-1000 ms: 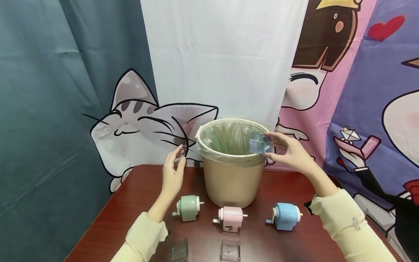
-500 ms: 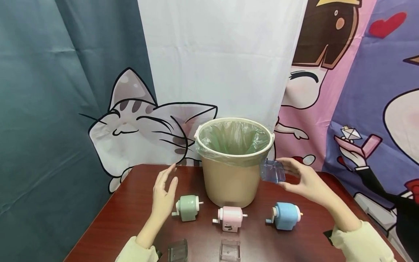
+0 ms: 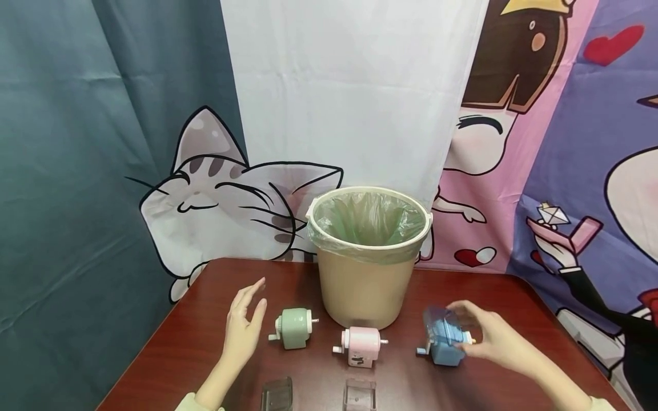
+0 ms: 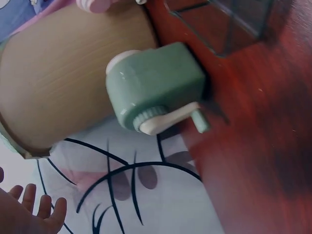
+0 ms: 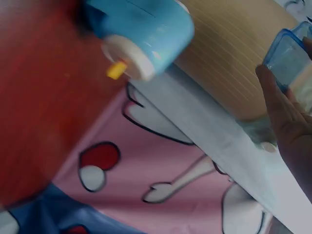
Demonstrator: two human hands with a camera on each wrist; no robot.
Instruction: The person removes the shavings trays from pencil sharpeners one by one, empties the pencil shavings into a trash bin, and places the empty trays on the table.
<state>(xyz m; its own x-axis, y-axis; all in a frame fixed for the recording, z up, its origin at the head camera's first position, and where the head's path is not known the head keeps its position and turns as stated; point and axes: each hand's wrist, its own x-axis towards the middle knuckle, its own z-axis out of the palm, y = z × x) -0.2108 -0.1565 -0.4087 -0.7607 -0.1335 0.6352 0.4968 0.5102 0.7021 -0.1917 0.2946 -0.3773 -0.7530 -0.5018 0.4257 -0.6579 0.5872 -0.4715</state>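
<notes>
My right hand [image 3: 496, 339] pinches a clear blue plastic shavings drawer [image 5: 286, 58] between thumb and fingers. In the head view the drawer overlaps the blue crank pencil sharpener [image 3: 448, 353]; whether they touch I cannot tell. My left hand [image 3: 243, 331] hovers with relaxed fingers, holding nothing, left of the green sharpener [image 3: 295, 329]. The same green sharpener body [image 4: 156, 80] appears large in the left wrist view. Between the green and blue ones stands a pink sharpener [image 3: 364, 345]. A dark clear drawer [image 3: 277, 395] and a pinkish clear drawer [image 3: 360, 395] lie at the front.
A beige trash bin [image 3: 367, 285] lined with a thin greenish bag [image 3: 380, 220] stands at the back, behind the sharpeners. All of it rests on a reddish-brown table [image 3: 205, 308]. Printed cloth [image 3: 354, 97] hangs behind the table.
My right hand has carried the blue drawer from the bin's rim down and rightward to the blue sharpener. My left hand has drawn back, lower and to the left.
</notes>
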